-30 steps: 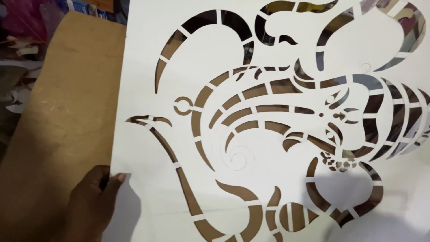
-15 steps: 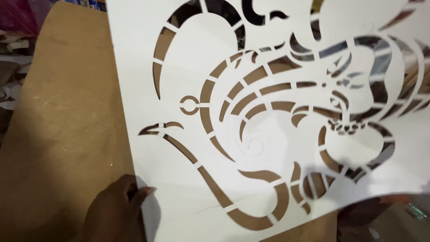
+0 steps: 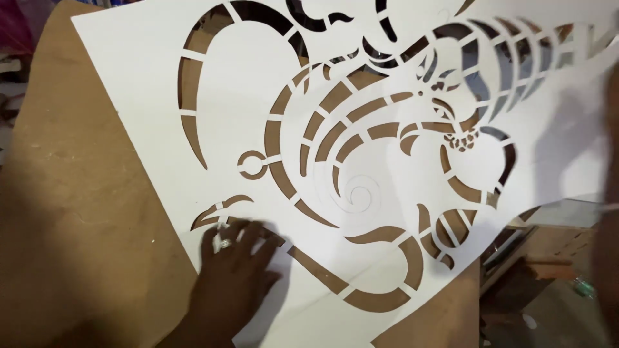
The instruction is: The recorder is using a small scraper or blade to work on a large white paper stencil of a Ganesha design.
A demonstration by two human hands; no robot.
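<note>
A large white sheet cut through with curved, banded openings lies at a slant on a brown board. My left hand, a ring on one finger, rests flat on the sheet's lower left part with its fingers spread, just below a small beak-shaped cutout. My right hand is only a dark blur at the right edge of the view, next to the sheet's right side. Its fingers are hidden. The sheet's lower right corner sticks out past the board's edge.
Beyond the board's right edge, lower down, lie wooden pieces and a small green thing. A pink cloth and scattered scraps sit at the far left, off the board.
The sheet has turned and slid to the right, over the board's edge. My left hand has moved from the sheet's left edge onto its surface, fingers spread.
</note>
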